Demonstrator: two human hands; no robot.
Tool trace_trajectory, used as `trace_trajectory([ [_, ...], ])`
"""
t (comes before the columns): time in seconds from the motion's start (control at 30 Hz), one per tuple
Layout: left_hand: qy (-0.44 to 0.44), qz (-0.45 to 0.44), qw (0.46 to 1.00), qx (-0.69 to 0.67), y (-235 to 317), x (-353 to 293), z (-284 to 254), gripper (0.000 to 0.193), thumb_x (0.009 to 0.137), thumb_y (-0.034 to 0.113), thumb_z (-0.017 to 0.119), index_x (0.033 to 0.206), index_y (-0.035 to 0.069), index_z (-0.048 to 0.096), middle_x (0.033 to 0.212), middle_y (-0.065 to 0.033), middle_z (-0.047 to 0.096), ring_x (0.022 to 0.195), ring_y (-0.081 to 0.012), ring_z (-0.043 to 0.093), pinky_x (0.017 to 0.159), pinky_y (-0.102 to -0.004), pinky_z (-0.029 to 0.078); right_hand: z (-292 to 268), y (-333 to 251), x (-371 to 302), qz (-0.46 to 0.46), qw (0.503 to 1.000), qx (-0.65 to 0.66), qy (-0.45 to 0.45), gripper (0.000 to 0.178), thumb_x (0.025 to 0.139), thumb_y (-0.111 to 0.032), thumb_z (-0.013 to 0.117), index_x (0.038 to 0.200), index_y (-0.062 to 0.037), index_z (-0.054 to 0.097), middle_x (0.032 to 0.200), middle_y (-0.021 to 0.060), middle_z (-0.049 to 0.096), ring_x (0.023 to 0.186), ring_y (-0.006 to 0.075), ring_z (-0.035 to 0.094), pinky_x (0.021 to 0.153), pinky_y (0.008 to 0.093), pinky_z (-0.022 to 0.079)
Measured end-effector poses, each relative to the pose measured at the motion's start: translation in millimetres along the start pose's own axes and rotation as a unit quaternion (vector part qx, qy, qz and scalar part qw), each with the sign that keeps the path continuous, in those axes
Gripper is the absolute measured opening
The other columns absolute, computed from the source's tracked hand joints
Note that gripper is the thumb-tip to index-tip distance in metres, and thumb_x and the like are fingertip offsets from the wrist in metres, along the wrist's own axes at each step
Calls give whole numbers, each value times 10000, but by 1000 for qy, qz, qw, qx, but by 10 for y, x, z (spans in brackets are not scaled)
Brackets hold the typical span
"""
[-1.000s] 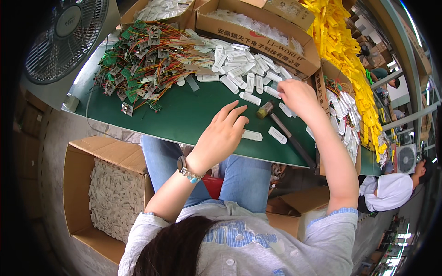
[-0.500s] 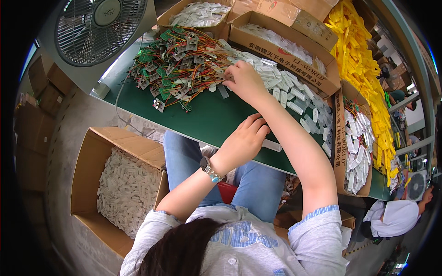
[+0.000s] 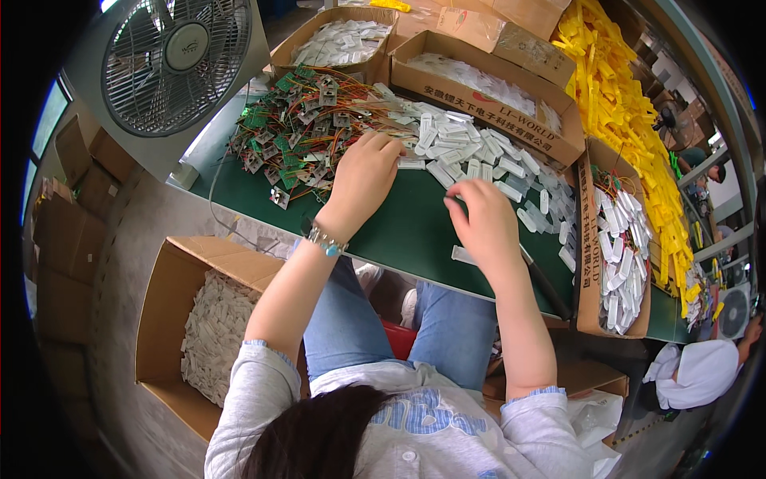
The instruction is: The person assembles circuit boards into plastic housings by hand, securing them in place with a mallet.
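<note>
Small green circuit boards (image 3: pixel 299 132) with orange and red wires are heaped in a tangled pile on the far left part of the green table (image 3: pixel 399 231), and that's right where the left hand (image 3: pixel 363 176) is. It's lying palm down at the pile's right edge, fingers curled down into the spot where the boards meet a spread of white plastic pieces (image 3: pixel 471 156). Can't tell if its grip is actually closed on anything, since the fingertips are hidden under the hand. There's a bracelet (image 3: pixel 325 239) on that wrist.

The right hand (image 3: pixel 485 223) is just to the right, over the table's near-middle, fingers bent and drawn together with the tips pointing down at the white pieces. Looks like a pinch, but whatever's in it (if anything) is too small to make out, so I can't tell. One lone white piece (image 3: pixel 463 255) sits on the green surface just under that hand, and a dark rod-like tool (image 3: pixel 546 283) lies next to its wrist.

Around all that: cardboard boxes (image 3: pixel 487 96) of white parts along the far edge, another box (image 3: pixel 618 239) with wired white pieces at the right end, a heap of yellow strips (image 3: pixel 630 120) behind it, a fan (image 3: pixel 179 60) at far left, and an open floor box (image 3: pixel 207 319) full of white bits by the person's left knee.
</note>
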State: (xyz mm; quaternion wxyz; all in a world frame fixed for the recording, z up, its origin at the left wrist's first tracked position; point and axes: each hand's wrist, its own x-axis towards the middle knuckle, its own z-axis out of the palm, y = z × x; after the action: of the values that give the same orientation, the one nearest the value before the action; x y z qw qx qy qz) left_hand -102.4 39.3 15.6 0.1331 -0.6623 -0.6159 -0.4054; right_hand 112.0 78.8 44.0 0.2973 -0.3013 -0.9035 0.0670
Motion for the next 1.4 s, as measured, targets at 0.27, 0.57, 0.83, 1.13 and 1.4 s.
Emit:
trace_trajectory([
  [0.27, -157, 182, 961, 140, -310, 429, 259, 104, 784, 140, 728, 865, 107, 672, 896, -51, 666, 969, -252, 610, 869, -380, 473, 71, 169, -978, 0, 997, 72, 19, 210, 801, -88, 744, 997, -79, 667, 1029, 56, 645, 1058, 266, 597, 888, 438, 454],
  [0.57, -168, 130, 968, 131, -393, 423, 115, 114, 818, 206, 724, 881, 113, 711, 894, -31, 692, 910, -247, 605, 835, -393, 506, 134, 179, -1063, -5, 996, 62, 62, 238, 784, -86, 751, 1007, -71, 670, 1049, 52, 651, 1086, 262, 601, 895, 418, 476],
  [0.83, -188, 90, 971, 115, -488, 471, 69, 131, 826, 184, 726, 927, 101, 735, 883, -46, 697, 926, -266, 604, 840, -396, 506, 135, 189, -1078, -9, 994, 84, 69, 227, 785, -80, 744, 998, -70, 668, 1036, 46, 650, 1080, 251, 602, 885, 413, 480],
  [1.13, -64, -104, 992, -38, -289, 588, -142, 135, 889, 84, 688, 995, 15, 737, 940, -128, 737, 822, -235, 702, 773, -314, 535, 115, 189, -1088, -6, 994, 85, 72, 223, 783, -76, 744, 996, -60, 678, 1039, 50, 653, 1080, 247, 600, 887, 407, 477],
  [1.4, 126, -155, 964, -177, -179, 959, -721, 171, 936, 99, 697, 1054, -23, 719, 928, -18, 721, 844, -61, 637, 777, -223, 508, 118, 179, -1079, 3, 994, 88, 61, 200, 798, -80, 734, 991, -52, 687, 1041, 56, 652, 1081, 252, 601, 901, 410, 480],
])
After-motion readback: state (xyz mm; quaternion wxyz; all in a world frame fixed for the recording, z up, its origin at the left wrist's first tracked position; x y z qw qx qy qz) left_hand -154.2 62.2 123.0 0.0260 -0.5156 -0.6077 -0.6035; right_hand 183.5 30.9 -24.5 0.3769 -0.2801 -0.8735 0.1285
